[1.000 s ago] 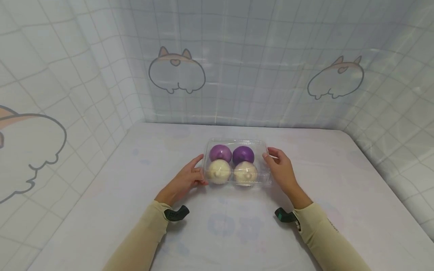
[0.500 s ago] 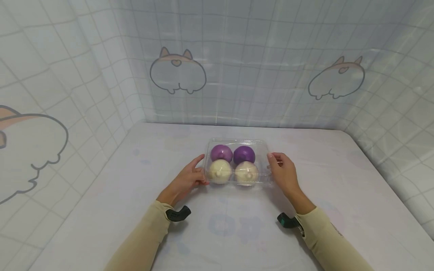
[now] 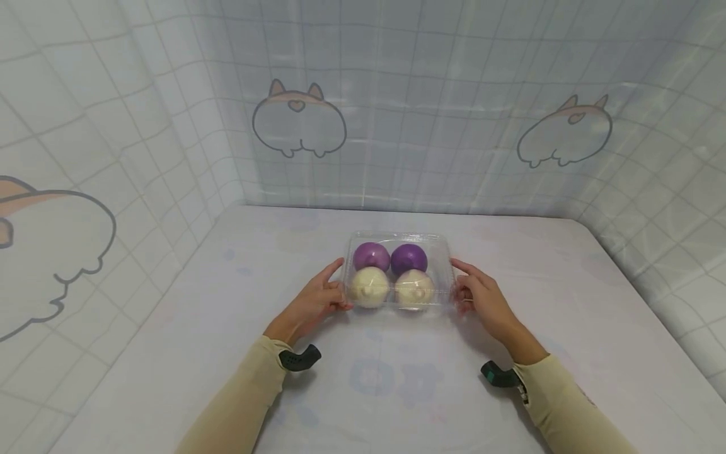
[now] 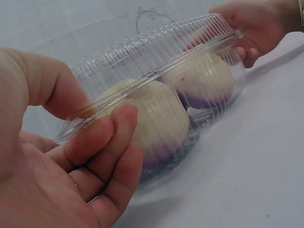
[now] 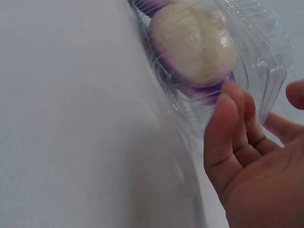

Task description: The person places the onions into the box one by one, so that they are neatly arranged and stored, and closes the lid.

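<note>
A clear plastic clamshell container (image 3: pixel 439 265) sits on the table between both hands. Inside are several round, turnip-like vegetables: purple sides (image 3: pixel 409 259) show in the back row, cream-white ones (image 3: pixel 370 287) in front. In the left wrist view, a white one (image 4: pixel 156 118) has a purple underside. My left hand (image 3: pixel 314 301) pinches the container's rim at its left side, index finger stretched along the edge. On the opposite side my right hand (image 3: pixel 489 306) has its index fingertip at the container edge. In the right wrist view its other fingers (image 5: pixel 221 123) lie loosely bent against the side wall, thumb apart.
A white cloth with faint prints covers the table (image 3: pixel 391 384). Behind it and at both sides hang white grid-patterned curtains (image 3: pixel 420 113) with cartoon animal drawings. Dark devices (image 3: pixel 299 358) are strapped to both wrists.
My right hand has taken its thumb off the container's top and shifted right and down, index finger now extended along the side. The left hand and container stay nearly in place.
</note>
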`<act>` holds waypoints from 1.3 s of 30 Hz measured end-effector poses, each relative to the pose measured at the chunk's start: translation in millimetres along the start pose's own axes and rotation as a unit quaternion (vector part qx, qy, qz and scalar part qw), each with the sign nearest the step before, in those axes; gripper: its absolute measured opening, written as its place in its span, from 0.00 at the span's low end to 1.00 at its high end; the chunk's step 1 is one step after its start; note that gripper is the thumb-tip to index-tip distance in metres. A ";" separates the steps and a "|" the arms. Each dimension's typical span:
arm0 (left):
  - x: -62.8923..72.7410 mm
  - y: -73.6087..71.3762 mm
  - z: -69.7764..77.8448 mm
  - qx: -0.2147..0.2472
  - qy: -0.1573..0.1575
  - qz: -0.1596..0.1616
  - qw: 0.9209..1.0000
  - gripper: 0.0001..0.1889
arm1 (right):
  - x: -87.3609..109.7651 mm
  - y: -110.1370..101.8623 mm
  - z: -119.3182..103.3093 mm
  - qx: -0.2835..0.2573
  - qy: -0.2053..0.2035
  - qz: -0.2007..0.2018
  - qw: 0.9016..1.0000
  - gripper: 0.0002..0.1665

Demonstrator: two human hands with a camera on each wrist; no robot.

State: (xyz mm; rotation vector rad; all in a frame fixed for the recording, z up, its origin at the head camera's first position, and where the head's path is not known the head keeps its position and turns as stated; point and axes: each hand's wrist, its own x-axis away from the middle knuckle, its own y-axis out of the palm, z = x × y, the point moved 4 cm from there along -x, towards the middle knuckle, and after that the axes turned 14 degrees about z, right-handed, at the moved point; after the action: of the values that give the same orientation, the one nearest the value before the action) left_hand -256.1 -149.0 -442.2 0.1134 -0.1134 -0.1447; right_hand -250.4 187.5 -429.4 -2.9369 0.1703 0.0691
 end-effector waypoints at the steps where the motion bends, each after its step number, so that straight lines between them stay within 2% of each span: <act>1: 0.0 0.3 0.0 0.001 -0.002 0.001 1.000 0.48 | 0.4 -0.4 0.6 -0.005 0.003 -0.011 1.000 0.29; 9: 0.0 1.3 0.1 0.012 -0.008 -0.003 1.000 0.49 | 1.7 -1.6 4.7 -0.015 0.008 -0.061 0.998 0.34; 14: -1.1 0.9 -2.8 0.016 -0.024 0.011 1.000 0.47 | 4.6 -2.3 5.7 0.004 0.003 -0.099 0.995 0.37; 17: -2.2 0.1 -5.9 0.013 -0.031 0.020 0.999 0.45 | 6.1 -2.3 5.0 -0.004 -0.001 -0.113 0.994 0.38; 25: -4.8 -1.2 -12.0 0.010 -0.028 0.008 1.000 0.44 | 11.1 -2.8 0.8 -0.033 -0.042 -0.150 0.987 0.47; 39: -2.1 -0.3 -9.6 -0.006 -0.022 0.010 1.000 0.43 | 12.7 -0.4 0.9 -0.056 -0.043 -0.167 0.983 0.45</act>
State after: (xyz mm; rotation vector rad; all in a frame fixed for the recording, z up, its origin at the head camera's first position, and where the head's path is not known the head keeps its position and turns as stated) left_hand -257.1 -148.0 -451.9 0.0970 -0.1577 -0.1285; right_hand -237.9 186.7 -430.9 -3.0209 -0.3487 0.1613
